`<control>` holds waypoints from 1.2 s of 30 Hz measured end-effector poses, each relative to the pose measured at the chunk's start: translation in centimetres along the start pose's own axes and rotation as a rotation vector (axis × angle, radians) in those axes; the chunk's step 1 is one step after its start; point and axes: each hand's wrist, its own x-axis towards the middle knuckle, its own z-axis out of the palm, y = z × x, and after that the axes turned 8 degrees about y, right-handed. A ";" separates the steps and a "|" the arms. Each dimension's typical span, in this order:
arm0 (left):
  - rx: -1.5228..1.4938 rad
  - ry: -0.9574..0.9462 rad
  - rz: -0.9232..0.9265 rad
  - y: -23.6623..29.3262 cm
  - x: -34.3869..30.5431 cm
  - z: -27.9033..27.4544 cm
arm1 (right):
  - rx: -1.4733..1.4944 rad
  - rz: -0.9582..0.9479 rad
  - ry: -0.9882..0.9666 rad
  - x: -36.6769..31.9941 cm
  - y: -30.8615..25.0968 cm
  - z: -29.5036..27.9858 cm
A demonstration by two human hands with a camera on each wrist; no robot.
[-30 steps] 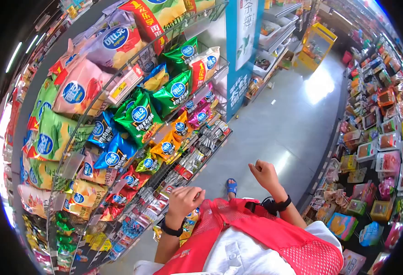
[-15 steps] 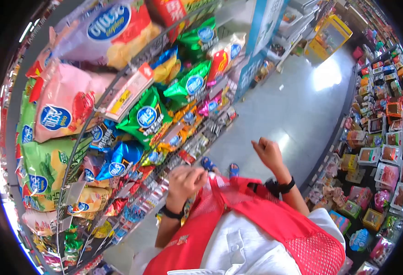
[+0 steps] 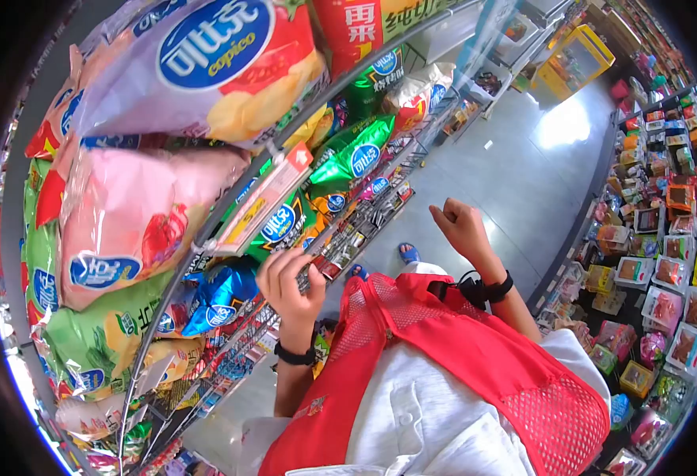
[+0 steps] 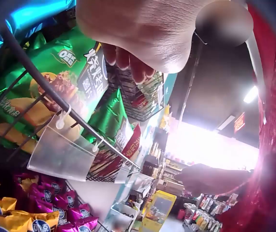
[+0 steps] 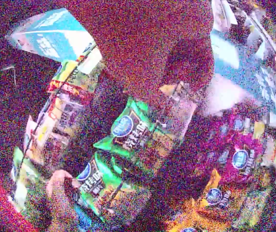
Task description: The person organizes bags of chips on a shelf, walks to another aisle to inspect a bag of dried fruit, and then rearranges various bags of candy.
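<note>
In the head view the left hand (image 3: 291,289) is raised beside the shelf's wire rail, fingers loosely spread and bent; contact with the rail cannot be told. Close by are a red-and-white price tag (image 3: 265,202), a blue chip bag (image 3: 222,297) and a large pink bag (image 3: 138,214). The left wrist view shows the left hand (image 4: 138,29) above a green chip bag (image 4: 56,82), holding nothing visible. Away from the shelf, the right hand (image 3: 463,226) hangs over the floor, loosely curled and empty. Noise hides most of the right wrist view, where green bags (image 5: 128,128) show.
A purple chip bag (image 3: 198,71) fills the upper rack. Packaged goods (image 3: 670,270) line a low display on the right. A yellow cabinet (image 3: 574,63) stands at the aisle's far end, beyond the grey floor (image 3: 515,174). Blue sandals are below.
The left hand has risen towards the rack and its fingers have spread. The right hand has also moved up slightly. The rack's upper bags look larger and nearer in the head view.
</note>
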 end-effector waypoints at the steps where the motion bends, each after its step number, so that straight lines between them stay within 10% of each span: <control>1: 0.080 0.010 -0.010 0.1 0.1 0.4 | 0.023 -0.010 -0.025 0.9 0.0 0.2; 16: 0.490 -0.145 -0.204 10.3 5.9 9.1 | 0.214 -0.138 -0.305 10.6 7.2 -2.2; 36: 0.707 -0.443 -0.167 7.9 11.2 15.0 | 0.345 -0.100 -0.202 13.8 12.6 -4.9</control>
